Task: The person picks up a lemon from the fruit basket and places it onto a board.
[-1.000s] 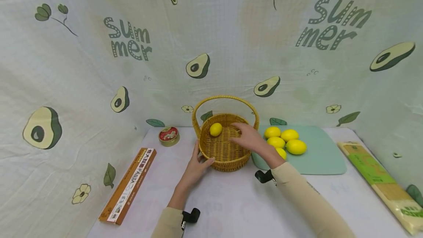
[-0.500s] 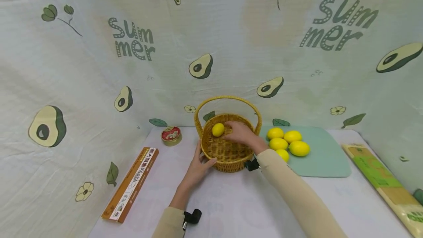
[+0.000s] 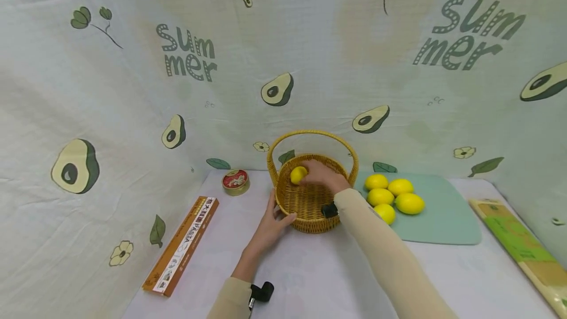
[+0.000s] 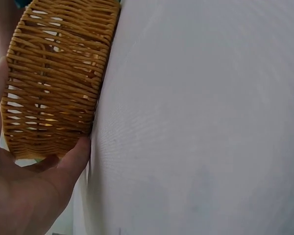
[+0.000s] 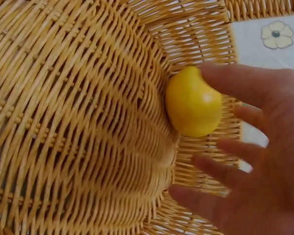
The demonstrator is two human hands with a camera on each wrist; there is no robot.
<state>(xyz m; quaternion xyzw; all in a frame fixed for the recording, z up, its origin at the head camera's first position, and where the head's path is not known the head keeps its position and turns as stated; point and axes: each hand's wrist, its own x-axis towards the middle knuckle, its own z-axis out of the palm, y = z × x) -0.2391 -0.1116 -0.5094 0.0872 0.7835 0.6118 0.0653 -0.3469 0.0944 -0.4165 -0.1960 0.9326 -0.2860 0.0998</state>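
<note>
The bench (image 3: 310, 270), draped in pale cloth under a backdrop printed with avocados, carries one green mat (image 3: 447, 215) to the right, one long pasta box (image 3: 181, 245) to the left and one flat green-and-tan packet (image 3: 518, 240) at the far right edge. Near the back centre stands the single wicker basket (image 3: 305, 210), handle upright, with one small round tin (image 3: 235, 182) to its left. Over the last second the right hand (image 3: 321, 176) has reached deeper into the basket, from above its middle to the far left wall, and now its spread fingers (image 5: 235, 83) touch the one lemon in the basket (image 3: 298, 175); the right wrist view shows the hand loose and uncurled about the fruit, not gripping it, so the lemon looks just set down or nudged into place against the weave. The left hand (image 3: 270, 220) has kept its place throughout, thumb and fingers wrapped on the basket's near rim, steadying it. Four lemons on the mat (image 3: 394, 196) lie clustered just right of the basket, touching one another, which makes five lemons in all.
</note>
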